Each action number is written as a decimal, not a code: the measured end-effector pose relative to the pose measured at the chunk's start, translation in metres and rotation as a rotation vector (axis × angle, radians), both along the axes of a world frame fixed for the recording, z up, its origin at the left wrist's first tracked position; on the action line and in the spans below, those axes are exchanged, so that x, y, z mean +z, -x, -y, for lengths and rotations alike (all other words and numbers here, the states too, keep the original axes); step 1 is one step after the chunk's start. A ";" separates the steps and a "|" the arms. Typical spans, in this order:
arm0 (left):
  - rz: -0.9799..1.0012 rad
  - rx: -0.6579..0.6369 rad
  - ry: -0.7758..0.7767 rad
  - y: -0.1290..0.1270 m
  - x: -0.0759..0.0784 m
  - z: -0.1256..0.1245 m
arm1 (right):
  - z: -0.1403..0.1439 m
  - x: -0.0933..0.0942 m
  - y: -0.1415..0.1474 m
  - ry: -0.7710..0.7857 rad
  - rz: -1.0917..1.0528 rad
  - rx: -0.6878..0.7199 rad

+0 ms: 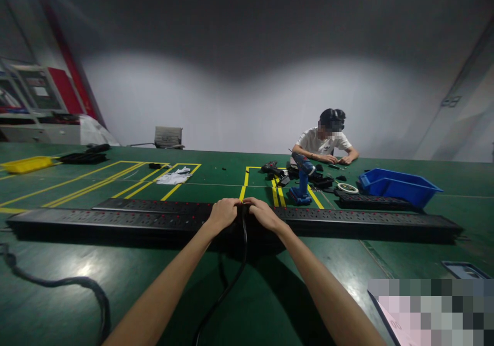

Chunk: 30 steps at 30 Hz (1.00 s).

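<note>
- The fingers (233, 202) of the left hand (223, 214) and right hand (265, 214) are curled inward and brought close together, with only a narrow gap left between them; whether anything is pinched by either cannot be told, since the tips are partly hidden.
- By the gap, the top of a black cord (246, 240) is seen; from there it is hung down and run toward the near edge of the green table (127, 263).
- The step in hand is judged to be the fitting or steadying of the cord at its upper end; for the next move, a firm hold and a clear view of that end would be called for.
- At the near left, a thick cable (65, 283) is laid in a loose bend.
- Just past the forearms, a long black power strip (116, 225) is set crosswise, its middle covered by the hands; a second strip (154, 205) is placed right behind its left part.
- Farther right, a blue drill (303, 184) is stood upright, with a blue bin (399, 184) beyond.
- At the far side, a co-worker (326, 143) is seated, both forearms rested on the table.
</note>
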<state>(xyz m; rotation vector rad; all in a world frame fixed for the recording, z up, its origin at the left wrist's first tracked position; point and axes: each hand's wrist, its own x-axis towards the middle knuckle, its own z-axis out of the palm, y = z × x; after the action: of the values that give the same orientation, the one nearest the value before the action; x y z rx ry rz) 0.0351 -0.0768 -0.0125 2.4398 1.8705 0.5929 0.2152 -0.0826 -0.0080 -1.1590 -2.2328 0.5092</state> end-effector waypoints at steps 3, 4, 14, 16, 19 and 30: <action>0.003 -0.009 -0.005 0.000 0.000 0.000 | -0.003 -0.004 0.003 -0.001 -0.038 -0.072; 0.002 -0.009 -0.004 0.000 0.000 0.000 | -0.003 -0.005 0.004 -0.012 -0.046 -0.074; 0.016 -0.003 0.010 -0.001 0.001 0.000 | 0.000 -0.005 0.001 -0.059 -0.061 0.005; 0.025 0.002 0.015 0.000 0.000 -0.001 | -0.002 -0.006 -0.001 -0.011 -0.089 0.029; 0.062 -0.015 0.027 0.003 -0.002 -0.004 | -0.005 -0.007 -0.003 0.007 -0.112 0.067; 0.280 -0.275 0.281 0.018 -0.007 -0.050 | 0.004 -0.007 -0.003 -0.145 0.016 0.028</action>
<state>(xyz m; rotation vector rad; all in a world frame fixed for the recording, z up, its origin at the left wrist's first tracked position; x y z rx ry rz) 0.0167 -0.0265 -0.0194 2.2401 1.3802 0.5755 0.2185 -0.0866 -0.0146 -1.0626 -2.2613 0.3441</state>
